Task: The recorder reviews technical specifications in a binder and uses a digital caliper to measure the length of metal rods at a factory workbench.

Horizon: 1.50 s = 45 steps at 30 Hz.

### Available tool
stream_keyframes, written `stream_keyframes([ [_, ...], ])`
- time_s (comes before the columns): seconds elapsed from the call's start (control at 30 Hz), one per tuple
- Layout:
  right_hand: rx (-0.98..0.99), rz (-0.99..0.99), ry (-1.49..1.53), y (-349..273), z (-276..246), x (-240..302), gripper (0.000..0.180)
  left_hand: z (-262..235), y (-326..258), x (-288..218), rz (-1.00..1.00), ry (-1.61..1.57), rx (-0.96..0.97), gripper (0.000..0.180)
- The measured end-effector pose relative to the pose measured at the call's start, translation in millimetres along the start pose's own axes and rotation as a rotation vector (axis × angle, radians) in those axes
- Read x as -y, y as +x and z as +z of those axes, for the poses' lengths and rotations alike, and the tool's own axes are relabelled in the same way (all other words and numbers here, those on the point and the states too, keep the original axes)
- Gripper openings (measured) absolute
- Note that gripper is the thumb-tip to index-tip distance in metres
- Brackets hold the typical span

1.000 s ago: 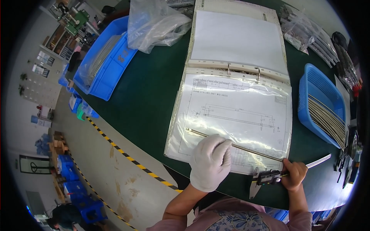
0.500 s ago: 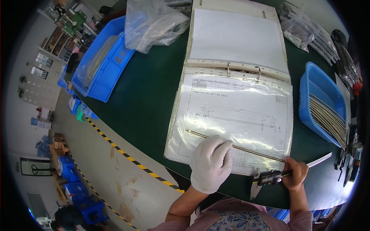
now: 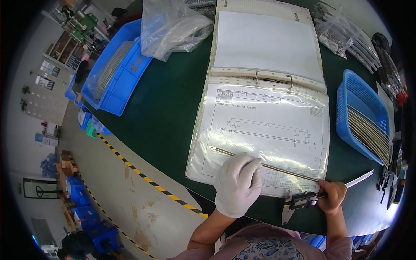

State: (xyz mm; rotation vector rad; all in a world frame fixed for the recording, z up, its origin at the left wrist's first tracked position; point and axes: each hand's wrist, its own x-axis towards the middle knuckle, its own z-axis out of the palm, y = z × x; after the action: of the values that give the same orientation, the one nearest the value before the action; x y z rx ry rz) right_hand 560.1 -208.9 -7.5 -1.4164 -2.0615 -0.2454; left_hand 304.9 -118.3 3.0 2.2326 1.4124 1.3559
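My left hand (image 3: 238, 184), in a white glove, pinches a thin metal rod (image 3: 286, 170) near its middle. The rod slants across the lower page of an open ring binder (image 3: 260, 108) that shows a technical drawing in a clear sleeve. Its right end reaches the fingers of my bare right hand (image 3: 333, 196). That hand is closed round a digital caliper (image 3: 305, 199), whose jaws point left, just below the binder's bottom edge; its beam sticks out to the right. Whether the right fingers also touch the rod's end, I cannot tell for sure.
On the right stands a blue basket (image 3: 342, 112) of similar rods. A blue bin (image 3: 125, 82) with bagged rods is at the left edge of the green table (image 3: 160, 112). Plastic bags (image 3: 177, 32) lie at the back. Pliers-like tools (image 3: 383, 182) lie near the right edge.
Almost nothing differs. The right fingertips have shifted very slightly at the rod's end; rod, caliper and left hand stay in place.
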Motion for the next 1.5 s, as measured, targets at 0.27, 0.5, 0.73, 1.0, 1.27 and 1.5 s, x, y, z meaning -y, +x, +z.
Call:
stream_keyframes([
  [0.27, 0.001, -0.006, -0.013, 0.4, 0.4, -0.4, 0.034, 0.0, 0.1, 0.0, -0.008, 0.009, 0.011, 0.025],
  [0.5, 0.002, -0.008, -0.026, 1.8, -0.6, 0.7, 0.035, -1.1, -1.5, -1.4, -0.024, 0.001, 0.024, 0.024],
  [0.73, 0.007, 0.013, -0.003, 1.6, -0.2, -0.6, 0.034, -1.1, 0.2, -0.7, -0.009, -0.01, 0.024, 0.024],
  [1.0, 0.012, 0.033, 0.028, 0.1, 0.6, 0.7, 0.026, -0.6, 1.4, -1.3, 0.0, -0.013, 0.003, 0.023],
  [1.27, 0.015, 0.038, 0.015, 0.7, -0.5, 2.5, 0.031, -1.1, -0.2, 0.5, 0.017, -0.03, -0.008, 0.023],
  [1.5, -0.002, 0.036, 0.015, 2.7, 0.1, 3.1, 0.03, -1.6, 0.6, 0.6, 0.033, -0.028, -0.02, 0.023],
])
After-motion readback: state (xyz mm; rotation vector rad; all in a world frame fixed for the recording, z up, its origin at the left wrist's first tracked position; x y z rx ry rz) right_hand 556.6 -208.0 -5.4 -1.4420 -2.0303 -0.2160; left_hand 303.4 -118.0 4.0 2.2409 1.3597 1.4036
